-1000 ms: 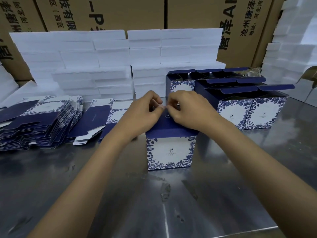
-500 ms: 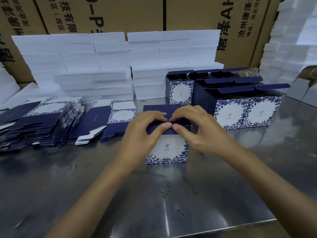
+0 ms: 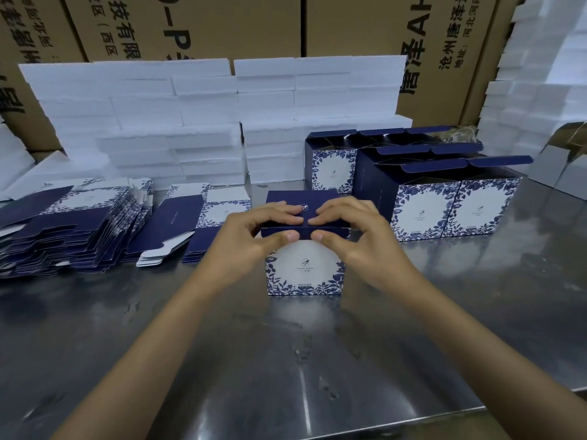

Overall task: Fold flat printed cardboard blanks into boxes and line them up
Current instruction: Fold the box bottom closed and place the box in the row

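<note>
Both hands — left hand [image 3: 254, 239] and right hand [image 3: 359, 239] — arch over the box [image 3: 305, 268], fingertips and thumbs seemingly pinching its lid.

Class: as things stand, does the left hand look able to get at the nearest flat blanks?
Probably yes: the left hand presses the box, and only bare table separates it from the blanks just left.

bare steel table [image 3: 286, 376] in front, flat blanks [image 3: 79, 230] left, finished boxes [image 3: 444, 211] right, white foam stacks [image 3: 190, 122] behind
</note>
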The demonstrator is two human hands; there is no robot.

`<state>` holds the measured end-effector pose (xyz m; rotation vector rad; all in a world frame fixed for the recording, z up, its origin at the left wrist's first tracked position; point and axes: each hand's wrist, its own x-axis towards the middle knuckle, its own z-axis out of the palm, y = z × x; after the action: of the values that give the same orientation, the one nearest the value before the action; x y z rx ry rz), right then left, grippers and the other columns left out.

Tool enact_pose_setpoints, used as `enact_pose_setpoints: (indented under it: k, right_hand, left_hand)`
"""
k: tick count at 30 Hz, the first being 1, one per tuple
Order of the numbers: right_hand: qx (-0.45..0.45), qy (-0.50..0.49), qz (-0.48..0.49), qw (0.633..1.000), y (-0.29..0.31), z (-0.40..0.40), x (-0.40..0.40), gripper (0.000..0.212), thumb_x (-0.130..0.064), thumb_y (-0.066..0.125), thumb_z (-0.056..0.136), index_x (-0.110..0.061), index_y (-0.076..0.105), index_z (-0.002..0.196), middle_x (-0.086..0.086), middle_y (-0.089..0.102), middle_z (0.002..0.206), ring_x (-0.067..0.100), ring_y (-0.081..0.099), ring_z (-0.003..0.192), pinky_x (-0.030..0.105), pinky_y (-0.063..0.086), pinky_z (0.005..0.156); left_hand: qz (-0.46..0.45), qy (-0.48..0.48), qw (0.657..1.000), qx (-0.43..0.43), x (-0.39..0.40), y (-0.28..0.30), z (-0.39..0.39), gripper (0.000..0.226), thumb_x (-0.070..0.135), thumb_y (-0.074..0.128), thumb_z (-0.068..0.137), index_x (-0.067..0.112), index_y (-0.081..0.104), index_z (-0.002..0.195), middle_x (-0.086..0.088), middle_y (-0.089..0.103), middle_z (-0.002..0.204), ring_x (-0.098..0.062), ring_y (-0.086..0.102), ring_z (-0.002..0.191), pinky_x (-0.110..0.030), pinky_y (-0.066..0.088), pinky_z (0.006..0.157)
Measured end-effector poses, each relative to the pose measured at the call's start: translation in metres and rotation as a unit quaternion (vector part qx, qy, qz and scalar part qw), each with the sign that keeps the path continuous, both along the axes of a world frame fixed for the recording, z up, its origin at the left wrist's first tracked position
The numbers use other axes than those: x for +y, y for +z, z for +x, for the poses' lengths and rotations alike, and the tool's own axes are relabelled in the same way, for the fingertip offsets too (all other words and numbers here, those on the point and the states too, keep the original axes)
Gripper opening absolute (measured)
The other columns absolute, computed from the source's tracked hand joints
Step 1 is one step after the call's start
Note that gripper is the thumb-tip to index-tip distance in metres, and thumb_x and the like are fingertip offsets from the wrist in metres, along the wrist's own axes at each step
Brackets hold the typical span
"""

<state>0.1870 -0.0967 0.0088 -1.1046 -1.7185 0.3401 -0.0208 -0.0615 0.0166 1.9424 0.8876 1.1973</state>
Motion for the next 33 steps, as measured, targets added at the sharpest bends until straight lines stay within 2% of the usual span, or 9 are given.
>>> enact_pose_setpoints:
  k: [10,13,17,20,22,24,26,30,33]
  right_hand:
    - [0.062,-0.001,-0.017,0.998,-0.004,0.009,0.000,0.032,-0.004,0.080,0.085,-0.029,0.078,0.104,-0.011,0.073,0.116,0.009,0.055,0.124,0.032,0.045,0.103]
    - [0.061,0.014,-0.026,0.998,-0.006,0.011,-0.007,0.039,0.000,0.073,0.091,-0.035,0.074,0.108,-0.015,0.071,0.120,0.002,0.053,0.130,0.022,0.039,0.111]
    - [0.047,0.002,-0.033,0.998,0.001,0.013,-0.012,0.035,0.006,0.068,0.092,-0.022,0.078,0.111,-0.010,0.073,0.118,0.001,0.056,0.127,0.023,0.041,0.113]
    - [-0.104,-0.076,0.057,0.990,0.007,0.012,-0.016,0.034,0.006,0.072,0.086,-0.016,0.080,0.109,-0.006,0.077,0.113,0.013,0.066,0.115,0.037,0.049,0.103]
    - [-0.244,-0.159,0.158,0.944,0.004,0.004,-0.020,0.038,0.009,0.076,0.072,-0.007,0.080,0.106,0.005,0.079,0.107,0.027,0.073,0.099,0.041,0.052,0.089]
    - [-0.324,-0.230,0.159,0.904,-0.005,-0.008,-0.022,0.046,0.004,0.078,0.065,0.000,0.075,0.111,0.014,0.077,0.110,0.033,0.072,0.098,0.042,0.055,0.084]
    - [-0.376,-0.274,0.090,0.881,-0.011,-0.018,-0.019,0.058,-0.009,0.074,0.076,0.001,0.063,0.133,0.020,0.067,0.131,0.036,0.064,0.121,0.045,0.052,0.095]
    - [-0.432,-0.282,-0.031,0.856,-0.012,-0.017,0.001,0.077,-0.028,0.049,0.098,-0.015,0.009,0.163,0.025,0.023,0.165,0.037,0.022,0.154,0.046,0.028,0.116]
    - [-0.469,-0.290,-0.065,0.832,-0.009,-0.011,0.027,0.087,-0.028,0.050,0.098,-0.019,-0.009,0.162,0.031,0.005,0.165,0.043,0.008,0.155,0.046,0.024,0.118]
  left_hand:
    - [-0.047,-0.016,0.998,-0.038,0.002,0.000,-0.017,0.023,0.010,0.076,0.078,0.012,0.077,0.101,0.009,0.075,0.113,0.003,0.055,0.127,-0.014,0.044,0.102]
    - [-0.047,-0.012,0.998,-0.032,0.001,0.002,-0.022,0.024,0.015,0.076,0.076,0.014,0.077,0.100,0.010,0.074,0.115,0.001,0.055,0.127,-0.020,0.044,0.107]
    - [-0.021,0.014,0.999,-0.024,-0.001,0.001,-0.019,0.021,0.001,0.075,0.082,0.013,0.077,0.100,0.010,0.075,0.111,0.001,0.058,0.123,-0.019,0.041,0.109]
    - [-0.021,0.016,0.999,-0.035,-0.002,-0.002,-0.017,0.022,0.000,0.074,0.084,0.015,0.077,0.099,0.013,0.075,0.111,0.003,0.057,0.124,-0.019,0.045,0.105]
    - [-0.010,0.030,0.999,-0.031,-0.002,-0.006,-0.009,0.022,0.000,0.071,0.088,0.018,0.076,0.100,0.015,0.074,0.112,0.006,0.053,0.126,-0.019,0.049,0.096]
    - [0.035,0.063,0.997,-0.007,-0.001,-0.009,0.006,0.025,0.001,0.067,0.092,0.024,0.074,0.100,0.019,0.071,0.114,0.010,0.050,0.126,-0.011,0.046,0.088]
    - [0.066,0.087,0.994,0.011,0.003,-0.010,0.022,0.030,0.002,0.065,0.093,0.030,0.071,0.101,0.021,0.068,0.115,0.015,0.049,0.122,-0.007,0.046,0.087]
    - [0.071,0.097,0.992,0.029,0.024,-0.009,0.047,0.027,-0.001,0.066,0.090,0.021,0.069,0.105,0.014,0.065,0.113,0.018,0.052,0.109,-0.027,0.050,0.099]
    - [0.072,0.109,0.990,0.044,0.049,-0.006,0.065,0.024,-0.004,0.065,0.089,0.011,0.069,0.106,0.006,0.066,0.109,-0.004,0.061,0.107,-0.032,0.051,0.098]
